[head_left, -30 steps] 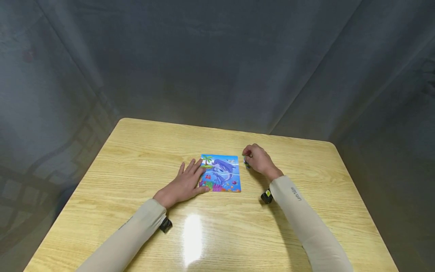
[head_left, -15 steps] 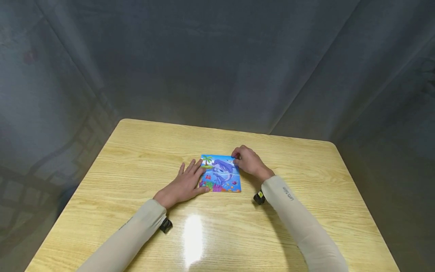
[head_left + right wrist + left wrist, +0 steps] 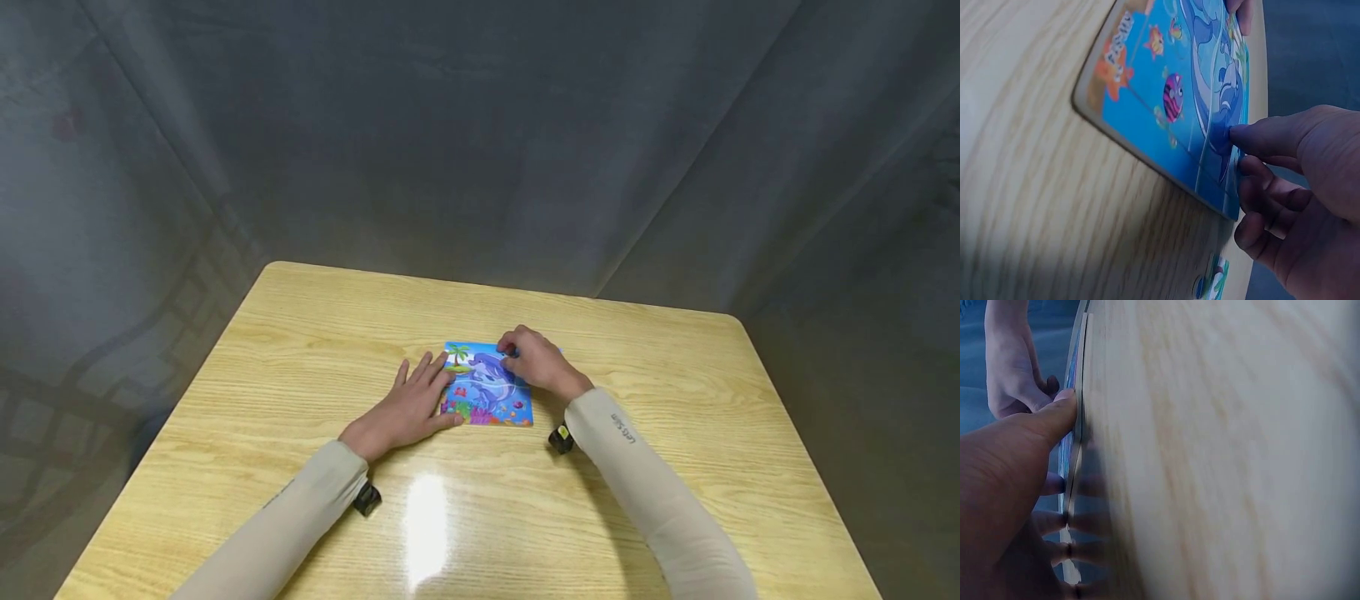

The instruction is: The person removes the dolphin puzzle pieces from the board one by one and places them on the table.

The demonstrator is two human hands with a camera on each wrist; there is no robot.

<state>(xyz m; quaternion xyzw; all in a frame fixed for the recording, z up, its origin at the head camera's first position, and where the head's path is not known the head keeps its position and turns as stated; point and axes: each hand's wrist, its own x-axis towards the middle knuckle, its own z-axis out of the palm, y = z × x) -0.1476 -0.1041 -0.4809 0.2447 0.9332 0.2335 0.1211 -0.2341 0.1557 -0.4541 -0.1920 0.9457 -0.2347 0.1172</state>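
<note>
A square jigsaw puzzle (image 3: 495, 408) with dolphins, a palm and coral lies on the wooden table. My left hand (image 3: 408, 412) rests spread along its left edge, fingertips and thumb overlapping the border. Over the upper right part of the picture is my right hand (image 3: 536, 360), its fingers bent. In the right wrist view, the thumb (image 3: 1260, 134) touches a dolphin near the far edge, with the fingers curled beside it. I cannot tell whether they pinch a piece. The puzzle's top right corner is partly hidden by this hand.
A small flat green, white and blue item (image 3: 1216, 278) lies right of the puzzle, mostly hidden behind the right hand from above. The wooden table (image 3: 330, 333) has rounded far corners. Behind it hangs a dark grey curtain (image 3: 480, 167).
My right hand has moved left from the small item beside the puzzle, past the puzzle's right edge and onto the picture. My left hand has stayed in place.
</note>
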